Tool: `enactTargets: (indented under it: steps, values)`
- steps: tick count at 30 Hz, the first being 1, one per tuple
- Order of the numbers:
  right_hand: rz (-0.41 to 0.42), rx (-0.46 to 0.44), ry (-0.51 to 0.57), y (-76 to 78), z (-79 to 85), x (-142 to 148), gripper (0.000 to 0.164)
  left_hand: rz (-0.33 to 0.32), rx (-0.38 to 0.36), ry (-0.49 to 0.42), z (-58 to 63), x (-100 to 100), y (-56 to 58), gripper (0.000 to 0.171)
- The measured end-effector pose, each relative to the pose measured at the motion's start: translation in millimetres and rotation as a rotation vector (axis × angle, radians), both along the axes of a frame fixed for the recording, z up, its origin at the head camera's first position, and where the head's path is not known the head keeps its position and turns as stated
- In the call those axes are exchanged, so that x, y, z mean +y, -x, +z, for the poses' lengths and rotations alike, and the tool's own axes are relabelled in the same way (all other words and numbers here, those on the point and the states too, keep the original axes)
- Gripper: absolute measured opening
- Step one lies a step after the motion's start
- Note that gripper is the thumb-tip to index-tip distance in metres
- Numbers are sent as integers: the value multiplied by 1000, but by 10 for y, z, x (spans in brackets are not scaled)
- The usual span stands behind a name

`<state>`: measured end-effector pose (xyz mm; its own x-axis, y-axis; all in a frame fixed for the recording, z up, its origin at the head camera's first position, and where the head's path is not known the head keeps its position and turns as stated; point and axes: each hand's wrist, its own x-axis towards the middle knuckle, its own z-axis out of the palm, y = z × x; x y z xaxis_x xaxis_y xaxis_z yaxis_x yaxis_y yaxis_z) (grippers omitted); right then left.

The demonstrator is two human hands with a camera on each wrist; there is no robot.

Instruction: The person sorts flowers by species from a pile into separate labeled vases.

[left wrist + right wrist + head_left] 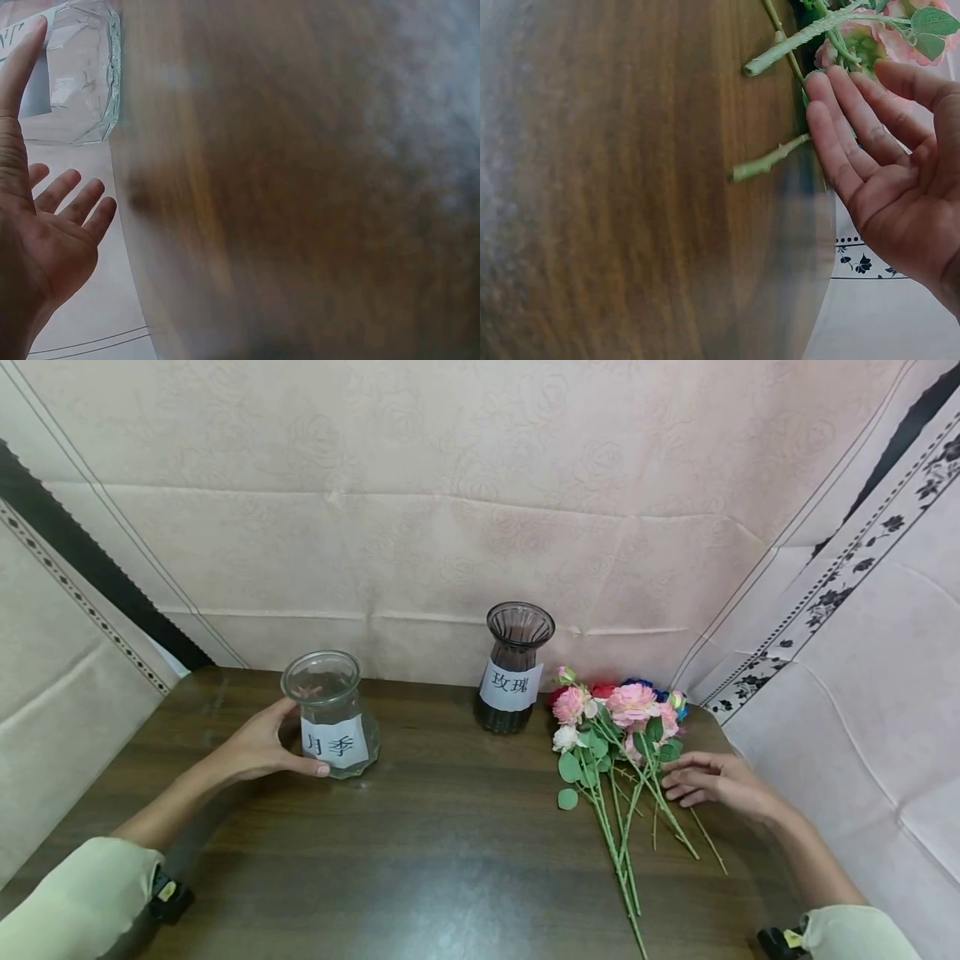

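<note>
Neither grip's clenching anything rn
Left hand is resting kinda loose, thumb lying across a wide-mouthed clear glass vase; a waisted smoky-glass vase is standing right of that grip; green-stemmed, mostly pink flowers are lying just left of the slack-fingered right hand.

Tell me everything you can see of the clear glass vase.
The clear glass vase looks colorless with a faint green tint. It has a rounded, flared rim, a narrower neck and a wider, faceted lower body. A white label with dark handwritten characters, 月季, sits on its front. It stands upright on the brown table, left of the dark vase, with nothing visible inside. The left hand is beside it, thumb reaching across its front; firm contact is unclear.
</note>
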<state>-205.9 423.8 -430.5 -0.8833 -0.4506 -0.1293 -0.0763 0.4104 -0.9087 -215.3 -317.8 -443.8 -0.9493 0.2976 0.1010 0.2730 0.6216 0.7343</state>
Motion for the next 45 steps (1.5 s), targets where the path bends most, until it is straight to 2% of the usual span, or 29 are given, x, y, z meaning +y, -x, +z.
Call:
enactTargets:
  steps: [8,13,19,23,32,40,45]
  values:
    - [49,-32,25,-32,-23,-20,39,-4,-2,-1,5,5,-12,127]
    - [40,-78,9,-60,11,-112,43,1,-1,15,-3,5,-12,124]
    - [43,-111,-32,-72,20,-204,46,10,-39,35,-8,1,-12,120]
    - [67,-97,-41,-72,6,-229,40,5,-53,33,-12,7,-10,118]
    - [151,-84,30,-52,-36,-237,35,-6,-62,7,-16,38,-25,112]
    - [157,-91,69,-64,-41,-218,37,-58,-31,-34,-23,75,-1,99]
    - [157,-100,101,-71,-44,-237,39,-58,-26,-27,-14,79,23,96]
